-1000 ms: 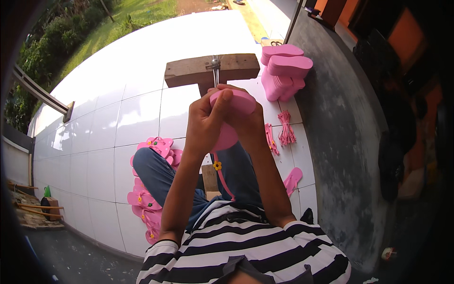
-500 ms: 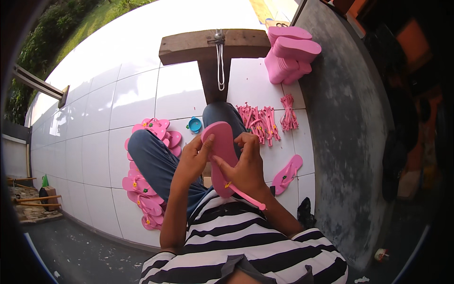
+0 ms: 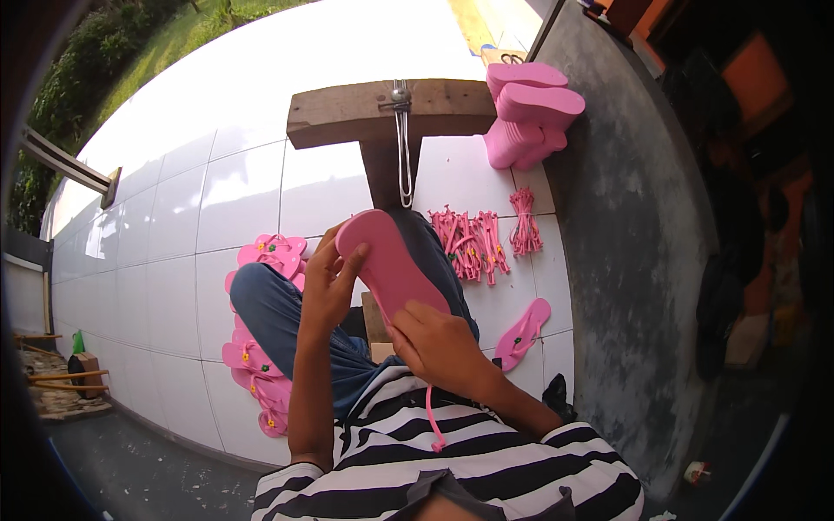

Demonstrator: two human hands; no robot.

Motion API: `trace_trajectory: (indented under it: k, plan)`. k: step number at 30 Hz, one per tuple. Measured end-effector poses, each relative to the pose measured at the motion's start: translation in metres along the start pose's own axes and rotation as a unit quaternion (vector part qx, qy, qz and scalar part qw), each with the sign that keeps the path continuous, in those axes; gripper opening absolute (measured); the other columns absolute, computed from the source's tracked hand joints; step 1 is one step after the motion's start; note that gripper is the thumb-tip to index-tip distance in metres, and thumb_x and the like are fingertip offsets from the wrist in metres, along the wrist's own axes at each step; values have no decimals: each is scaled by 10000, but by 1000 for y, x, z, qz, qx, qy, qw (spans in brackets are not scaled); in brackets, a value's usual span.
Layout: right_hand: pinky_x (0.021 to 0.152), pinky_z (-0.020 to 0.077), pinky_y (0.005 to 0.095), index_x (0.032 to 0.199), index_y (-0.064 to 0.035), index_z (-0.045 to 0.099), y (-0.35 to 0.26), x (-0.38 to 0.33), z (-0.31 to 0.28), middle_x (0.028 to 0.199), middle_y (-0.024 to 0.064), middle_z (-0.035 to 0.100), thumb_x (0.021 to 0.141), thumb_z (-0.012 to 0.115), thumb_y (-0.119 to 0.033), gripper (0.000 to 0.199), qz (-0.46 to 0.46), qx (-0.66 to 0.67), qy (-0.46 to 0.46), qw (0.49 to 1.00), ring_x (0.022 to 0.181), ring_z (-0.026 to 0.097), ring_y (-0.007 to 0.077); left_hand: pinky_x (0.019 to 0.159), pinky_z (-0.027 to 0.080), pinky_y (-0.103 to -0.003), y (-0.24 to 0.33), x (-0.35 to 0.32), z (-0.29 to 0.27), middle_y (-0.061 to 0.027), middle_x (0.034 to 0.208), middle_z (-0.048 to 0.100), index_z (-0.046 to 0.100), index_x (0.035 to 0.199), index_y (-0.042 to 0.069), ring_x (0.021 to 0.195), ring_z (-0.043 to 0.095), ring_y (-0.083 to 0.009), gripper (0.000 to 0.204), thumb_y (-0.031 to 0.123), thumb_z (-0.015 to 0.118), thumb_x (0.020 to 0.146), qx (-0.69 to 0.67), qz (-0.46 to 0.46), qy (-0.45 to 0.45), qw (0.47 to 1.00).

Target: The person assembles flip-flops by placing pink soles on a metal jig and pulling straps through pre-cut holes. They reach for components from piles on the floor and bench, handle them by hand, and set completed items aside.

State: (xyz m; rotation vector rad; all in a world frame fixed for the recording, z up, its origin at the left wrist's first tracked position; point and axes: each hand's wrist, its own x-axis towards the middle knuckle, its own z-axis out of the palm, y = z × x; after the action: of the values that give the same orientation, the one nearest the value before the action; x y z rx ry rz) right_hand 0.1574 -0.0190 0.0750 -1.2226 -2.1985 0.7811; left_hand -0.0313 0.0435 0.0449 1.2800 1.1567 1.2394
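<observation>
I hold a pink flip-flop sole (image 3: 387, 260) up over my lap, underside facing me. My left hand (image 3: 328, 282) grips its left edge near the toe. My right hand (image 3: 439, 343) is closed on its heel end, and a pink strap (image 3: 432, 420) dangles from under that hand over my striped shirt. Ahead stands a wooden T-shaped block (image 3: 391, 108) with a metal hook tool (image 3: 403, 148) hanging on it.
Finished pink sandals (image 3: 261, 347) with small flowers lie in a pile left of my blue-jeaned leg. Bundles of loose pink straps (image 3: 473, 239) lie on the white tiles to the right, one single sandal (image 3: 521, 333) nearer. A stack of pink soles (image 3: 530, 113) leans by the grey wall.
I pulled the sole back from the hook on the wooden block down to my lap. The strap now hangs below my right hand.
</observation>
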Motion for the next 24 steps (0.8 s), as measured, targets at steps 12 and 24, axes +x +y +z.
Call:
trace_trajectory:
  k: [12,24]
  plan:
    - [858,539,387,1180,-63,641,19,48,-38,1111,113,599,782,754,-8,418,-124,39,301,945,1038,618,290,922,424,-421,51,9,41,-129,1031,578,488,1045,98,945,549,-262,398,122,783,780,40,379,-33,924]
    - [872,562,368,1010,-21,651,25,71,-41,1021,144,712,817,743,27,219,-127,142,370,910,977,703,274,787,449,-340,54,55,33,-91,926,555,473,998,100,843,520,-202,459,67,817,697,-5,424,-15,905]
